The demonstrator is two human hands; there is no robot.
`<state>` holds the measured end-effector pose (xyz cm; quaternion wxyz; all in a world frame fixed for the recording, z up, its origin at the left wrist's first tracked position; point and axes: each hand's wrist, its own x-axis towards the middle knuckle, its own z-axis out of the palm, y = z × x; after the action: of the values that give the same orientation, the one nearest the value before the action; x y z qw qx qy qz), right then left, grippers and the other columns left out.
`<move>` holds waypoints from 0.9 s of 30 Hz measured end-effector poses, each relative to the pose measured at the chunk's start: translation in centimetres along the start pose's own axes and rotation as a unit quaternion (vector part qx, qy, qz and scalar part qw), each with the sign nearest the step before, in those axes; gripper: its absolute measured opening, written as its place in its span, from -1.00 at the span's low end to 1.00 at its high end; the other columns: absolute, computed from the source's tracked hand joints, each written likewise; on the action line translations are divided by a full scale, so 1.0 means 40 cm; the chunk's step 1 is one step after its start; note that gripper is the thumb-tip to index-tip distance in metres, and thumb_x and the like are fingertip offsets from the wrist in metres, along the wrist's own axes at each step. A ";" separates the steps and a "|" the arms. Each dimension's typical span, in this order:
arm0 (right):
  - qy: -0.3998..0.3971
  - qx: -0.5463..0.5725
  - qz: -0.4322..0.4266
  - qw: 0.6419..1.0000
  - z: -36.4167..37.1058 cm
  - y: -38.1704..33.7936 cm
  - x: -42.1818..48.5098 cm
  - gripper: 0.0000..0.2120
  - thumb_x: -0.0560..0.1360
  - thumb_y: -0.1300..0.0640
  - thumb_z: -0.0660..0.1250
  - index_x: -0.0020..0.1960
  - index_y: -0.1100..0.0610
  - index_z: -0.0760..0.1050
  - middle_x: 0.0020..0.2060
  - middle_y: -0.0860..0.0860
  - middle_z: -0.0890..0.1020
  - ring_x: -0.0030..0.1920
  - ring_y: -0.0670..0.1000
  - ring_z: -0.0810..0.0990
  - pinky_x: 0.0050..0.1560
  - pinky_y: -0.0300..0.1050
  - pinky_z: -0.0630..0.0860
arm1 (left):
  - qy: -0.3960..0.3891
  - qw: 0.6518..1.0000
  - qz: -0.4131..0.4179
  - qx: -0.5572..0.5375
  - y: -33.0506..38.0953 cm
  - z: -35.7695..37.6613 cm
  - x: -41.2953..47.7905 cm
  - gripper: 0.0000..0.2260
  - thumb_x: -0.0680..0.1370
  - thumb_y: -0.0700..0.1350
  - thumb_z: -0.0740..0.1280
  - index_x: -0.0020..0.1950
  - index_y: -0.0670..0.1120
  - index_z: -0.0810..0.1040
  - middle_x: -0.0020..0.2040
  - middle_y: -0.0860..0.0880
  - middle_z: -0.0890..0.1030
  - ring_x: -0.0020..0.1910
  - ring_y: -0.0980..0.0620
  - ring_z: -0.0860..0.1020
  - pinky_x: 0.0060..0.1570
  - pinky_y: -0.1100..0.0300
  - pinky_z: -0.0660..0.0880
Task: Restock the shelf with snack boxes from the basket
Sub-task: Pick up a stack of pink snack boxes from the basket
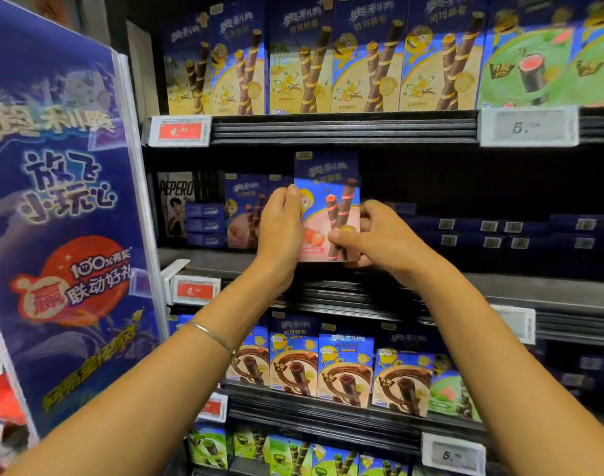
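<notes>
both hands hold one upright pink-and-blue cardboard snack box (pixel 328 214) at the front of the grey middle shelf (pixel 534 292). its printed face is turned outward, likely so that it fronts the row neatly. the left hand (pixel 281 231) grips the box's left edge with its fingers (pixel 291 195) curled round it. the right hand (pixel 383 240) pinches the lower right corner, thumb on the front. whether the base touches the shelf cannot be told.

one matching pink box (pixel 244 214) stands just to the left and further back, beside three flat dark blue boxes (pixel 204 225) stacked on their sides. the shelf above carries five yellow-fronted boxes (pixel 359 63) and two green ones (pixel 534 63). two red price tags (pixel 180 130) show clearly. the basket is out of view.
</notes>
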<state>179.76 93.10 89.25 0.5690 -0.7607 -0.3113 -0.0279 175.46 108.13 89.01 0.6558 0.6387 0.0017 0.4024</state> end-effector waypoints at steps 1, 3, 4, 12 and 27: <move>0.016 0.003 0.008 1.000 -0.032 0.010 0.000 -0.71 0.48 0.18 0.51 0.12 0.10 0.47 0.00 0.16 0.72 -0.17 0.05 0.69 -0.14 0.09 0.67 | -0.017 0.998 0.015 0.062 0.000 0.007 0.010 -0.83 0.75 -0.13 0.19 0.07 -0.15 0.53 0.08 -0.18 0.63 0.05 -0.14 0.59 0.13 -0.16 0.53; 0.070 -0.019 0.020 0.997 -0.099 0.031 -0.004 -0.77 0.47 0.21 0.50 0.08 0.17 0.53 -0.10 0.17 0.72 -0.30 -0.01 0.64 -0.24 -0.02 0.60 | -0.028 0.958 0.087 0.272 -0.005 0.004 0.038 -0.72 0.71 -0.07 0.29 0.32 -0.24 0.50 0.30 -0.28 0.57 0.30 -0.27 0.52 0.29 -0.16 0.46; 0.100 -0.040 0.026 0.994 -0.130 0.042 -0.006 -0.80 0.46 0.21 0.50 0.04 0.20 0.57 -0.17 0.13 0.71 -0.33 -0.03 0.61 -0.24 -0.06 0.58 | -0.035 0.916 0.134 0.377 -0.007 -0.002 0.053 -0.67 0.67 -0.03 0.35 0.33 -0.22 0.48 0.28 -0.28 0.56 0.30 -0.30 0.51 0.24 -0.14 0.44; 0.108 -0.121 0.161 0.974 -0.227 0.130 0.015 -0.86 0.48 0.18 0.49 -0.17 0.18 0.55 -0.35 -0.02 0.63 -0.27 -0.03 0.51 -0.27 -0.14 0.40 | -0.177 0.698 0.258 0.644 -0.018 0.013 0.155 0.08 0.47 0.16 0.53 0.74 0.13 -0.17 0.74 -0.04 -0.13 0.71 -0.17 -0.13 0.66 -0.26 -0.13; 0.015 -0.422 0.165 0.891 -0.159 0.110 0.109 -0.72 0.64 0.22 0.18 0.27 0.29 0.52 0.24 0.25 0.58 0.18 0.20 0.56 0.02 -0.09 0.41 | -0.143 0.610 0.289 0.724 -0.064 0.067 0.179 0.14 0.48 0.08 0.58 0.73 0.03 -0.24 0.72 -0.15 -0.14 0.70 -0.27 -0.08 0.66 -0.27 -0.12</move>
<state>187.46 88.72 89.46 0.1956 -0.9691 -0.1313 -0.0734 183.02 110.02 91.03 -0.1782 0.9223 0.0134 0.3427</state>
